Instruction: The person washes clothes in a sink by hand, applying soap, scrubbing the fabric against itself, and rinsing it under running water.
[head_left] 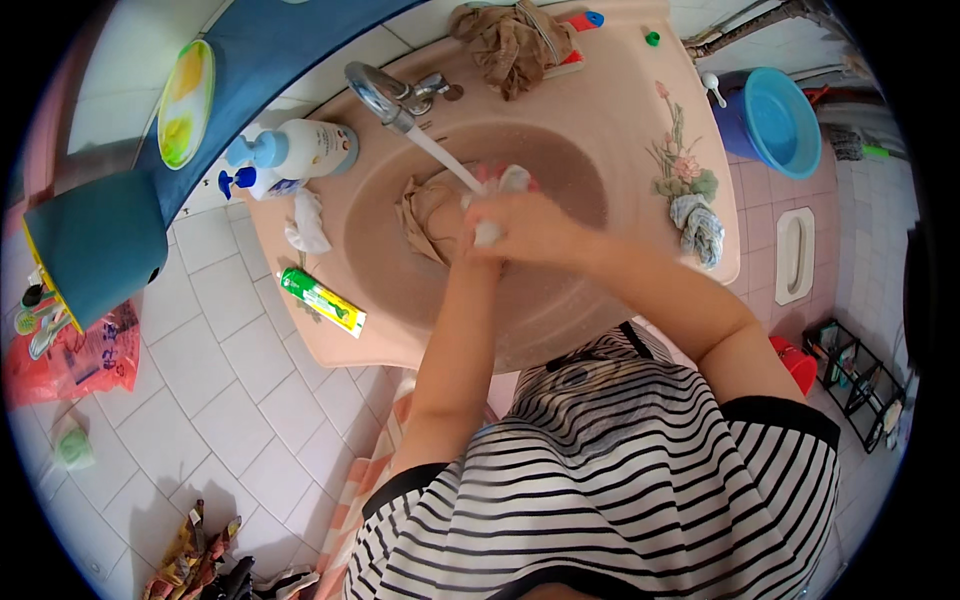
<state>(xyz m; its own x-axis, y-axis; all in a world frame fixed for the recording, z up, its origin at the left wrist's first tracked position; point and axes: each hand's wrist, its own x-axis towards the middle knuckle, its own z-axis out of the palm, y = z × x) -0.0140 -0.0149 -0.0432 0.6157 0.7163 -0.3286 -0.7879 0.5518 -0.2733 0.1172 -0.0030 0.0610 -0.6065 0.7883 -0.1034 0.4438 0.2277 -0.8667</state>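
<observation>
Over the pink washbasin, my two hands are pressed together under the running tap. My right hand is closed round a small wet white-and-pink cloth, blurred by motion and water. My left hand is beneath and beside it, its fingers bent against the same cloth and partly hidden. White also shows between the hands. A brown thin cloth lies in the basin water just left of my hands.
Pump bottles, a white crumpled cloth and a green-yellow toothpaste tube line the counter's left. Brown crumpled fabric sits behind the tap; a patterned wet cloth is at the right edge. A blue basin stands beyond.
</observation>
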